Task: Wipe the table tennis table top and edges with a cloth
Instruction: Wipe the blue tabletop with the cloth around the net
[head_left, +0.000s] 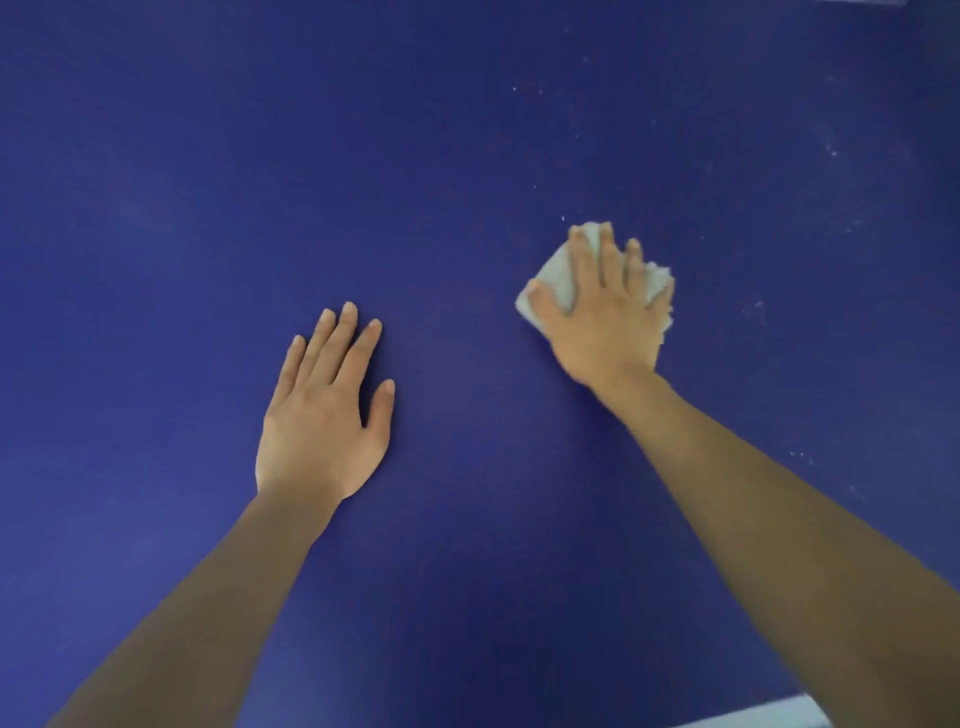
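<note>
**Cloth under right palm, left hand flat on blue table top**

Right hand (605, 306): palm down on a pale, crumpled cloth (558, 278), fingers spread and nearly straight across it, thumb out to the left along the cloth's near-left corner. The hand presses the cloth onto the surface; the fingers lie over it and are not curled round it. The outline of hand and cloth is slightly blurred. Cloth shows past the fingertips, between thumb and forefinger, and as a frayed edge on the little-finger side.

Left hand (324, 415): flat on the table, palm down, fingers straight and close together, thumb a little apart. It holds nothing. It lies nearer the person than the right hand and well apart from the cloth. Both forearms are bare and reach in from the lower corners.

Surface: the table tennis table top (182, 182) fills almost the whole view, a deep matte blue. Pale specks and dusty smears (831, 150) are scattered over the right and upper-right part, beyond and beside the cloth; a few more sit to the right of the right forearm. The area around the left hand looks even in colour.

Edges: a light strip (779, 717) shows at the bottom right corner; whether it is the table's edge line or floor I cannot tell. A small pale sliver sits at the very top right. Nothing else of the room is visible.
</note>
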